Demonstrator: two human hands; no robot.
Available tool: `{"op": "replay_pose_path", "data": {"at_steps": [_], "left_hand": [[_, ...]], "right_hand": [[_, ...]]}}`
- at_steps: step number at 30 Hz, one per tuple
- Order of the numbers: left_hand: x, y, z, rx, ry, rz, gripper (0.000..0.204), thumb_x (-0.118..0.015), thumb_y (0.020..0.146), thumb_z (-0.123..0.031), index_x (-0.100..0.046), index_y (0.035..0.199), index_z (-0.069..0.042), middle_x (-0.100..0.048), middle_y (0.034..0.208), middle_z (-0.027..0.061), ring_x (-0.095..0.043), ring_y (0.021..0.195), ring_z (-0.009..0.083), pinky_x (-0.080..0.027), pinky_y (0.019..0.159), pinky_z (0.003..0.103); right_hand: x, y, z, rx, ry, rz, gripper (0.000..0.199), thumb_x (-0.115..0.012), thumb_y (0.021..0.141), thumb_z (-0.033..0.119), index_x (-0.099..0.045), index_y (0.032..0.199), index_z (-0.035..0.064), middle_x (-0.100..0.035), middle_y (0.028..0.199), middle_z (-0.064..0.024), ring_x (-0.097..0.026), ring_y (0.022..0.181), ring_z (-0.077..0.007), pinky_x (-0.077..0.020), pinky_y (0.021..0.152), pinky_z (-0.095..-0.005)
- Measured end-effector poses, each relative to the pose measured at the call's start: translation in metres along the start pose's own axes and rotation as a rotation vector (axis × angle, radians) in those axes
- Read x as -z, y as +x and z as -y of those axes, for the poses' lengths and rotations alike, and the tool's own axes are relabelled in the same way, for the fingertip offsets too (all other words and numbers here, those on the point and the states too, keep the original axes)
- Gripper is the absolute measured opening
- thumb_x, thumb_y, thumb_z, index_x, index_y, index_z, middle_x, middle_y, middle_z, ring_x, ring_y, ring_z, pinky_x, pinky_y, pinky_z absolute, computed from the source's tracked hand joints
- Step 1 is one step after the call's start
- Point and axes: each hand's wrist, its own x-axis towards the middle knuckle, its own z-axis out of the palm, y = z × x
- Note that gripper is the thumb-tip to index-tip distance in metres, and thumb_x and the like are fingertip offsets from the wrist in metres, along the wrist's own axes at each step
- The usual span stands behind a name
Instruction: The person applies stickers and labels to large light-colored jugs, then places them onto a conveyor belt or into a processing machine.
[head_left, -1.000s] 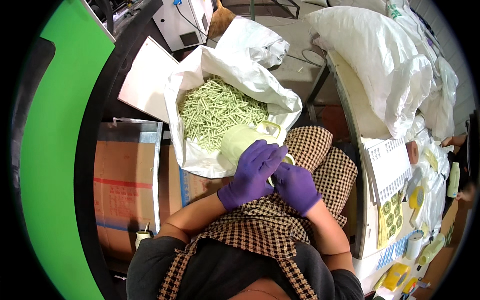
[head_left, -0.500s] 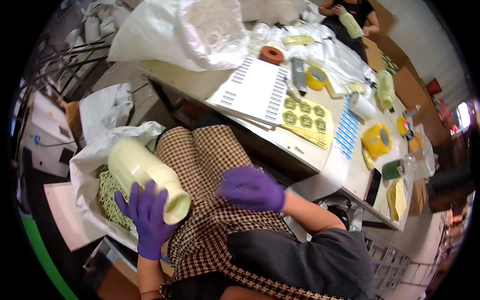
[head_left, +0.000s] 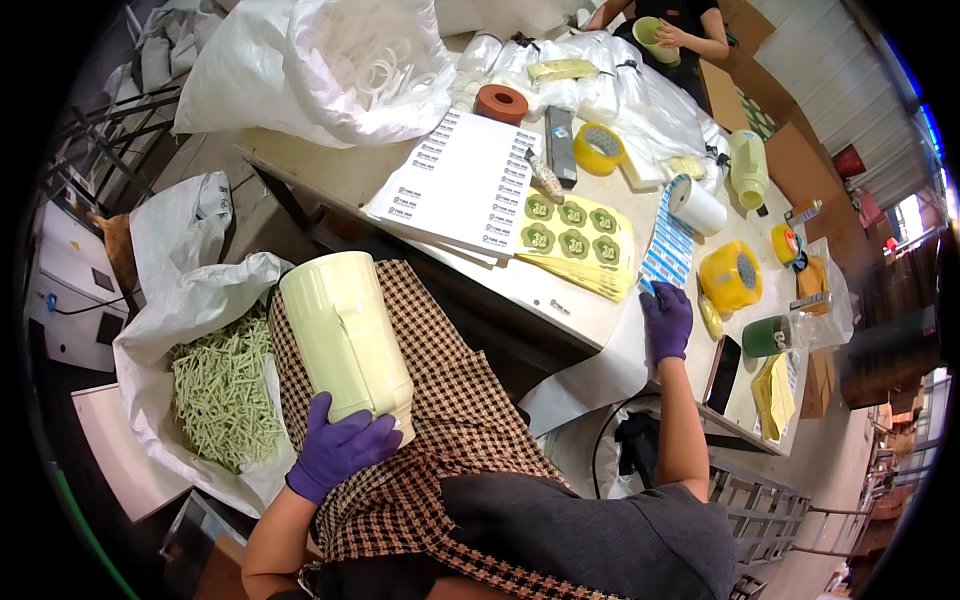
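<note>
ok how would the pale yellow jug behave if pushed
The jug looks stiff, undented under the left hand. Its glossy finish suggests it may be slippery. Being rounded, it might roll if laid on its side.

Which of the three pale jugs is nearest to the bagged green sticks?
The jug in the left hand, over the apron. The second jug, on the table, and third jug, in a co-worker's hand, are farther.
</note>
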Motion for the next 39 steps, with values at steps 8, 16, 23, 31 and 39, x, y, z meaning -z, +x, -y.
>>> {"op": "replay_pose_path", "data": {"at_steps": [8,16,23,31,39], "left_hand": [[-0.007,0.002,-0.012,0.085,-0.036,-0.038,0.034,-0.077,0.083,-0.028,-0.066,0.114,-0.037,-0.062,0.115,-0.0114,-0.057,0.104,0.0152,-0.034,0.112,0.062],[-0.011,-0.003,-0.01,-0.01,0.029,0.09,0.036,-0.063,0.095,-0.032,-0.061,0.128,-0.047,-0.052,0.143,-0.018,-0.051,0.122,0.006,-0.043,0.106,0.053],[-0.011,-0.004,-0.005,-0.075,0.162,0.062,0.042,-0.061,0.097,-0.032,-0.053,0.135,-0.045,-0.052,0.144,-0.0171,-0.05,0.121,0.0061,-0.049,0.1,0.046],[-0.009,-0.002,-0.005,-0.066,-0.015,0.127,0.04,-0.055,0.097,-0.027,-0.055,0.135,-0.04,-0.057,0.143,-0.0139,-0.059,0.115,0.0043,-0.049,0.096,0.045],[-0.004,-0.001,-0.004,-0.068,0.011,0.1,0.04,-0.058,0.096,-0.027,-0.056,0.134,-0.039,-0.056,0.142,-0.0136,-0.059,0.116,0.0065,-0.049,0.099,0.045]], "right_hand": [[0.009,0.002,0.022,-0.006,0.03,-0.127,0.019,-0.081,0.077,0.013,-0.077,0.093,0.0048,-0.07,0.099,-0.0111,-0.065,0.099,-0.0312,-0.0522,0.088,-0.0405],[-0.015,-0.025,0.22,0.096,0.901,0.208,0.009,-0.068,0.087,-0.006,-0.067,0.094,-0.0009,-0.063,0.095,-0.009,-0.06,0.09,-0.0186,-0.0485,0.08,-0.0298],[-0.094,0.006,0.38,0.021,1.083,0.892,0.023,-0.071,0.097,0.018,-0.071,0.098,-0.0047,-0.068,0.086,-0.0025,-0.058,0.079,-0.0087,-0.0495,0.073,-0.0255],[-0.102,0.007,0.388,-0.086,1.075,0.988,0.026,-0.069,0.099,0.022,-0.072,0.095,-0.0034,-0.063,0.077,0.0017,-0.052,0.071,-0.006,-0.044,0.067,-0.0225],[-0.113,-0.005,0.388,-0.053,0.991,0.852,0.027,-0.078,0.091,0.023,-0.074,0.086,-0.0026,-0.065,0.075,0.0002,-0.053,0.067,-0.0069,-0.0464,0.063,-0.0247]]}}
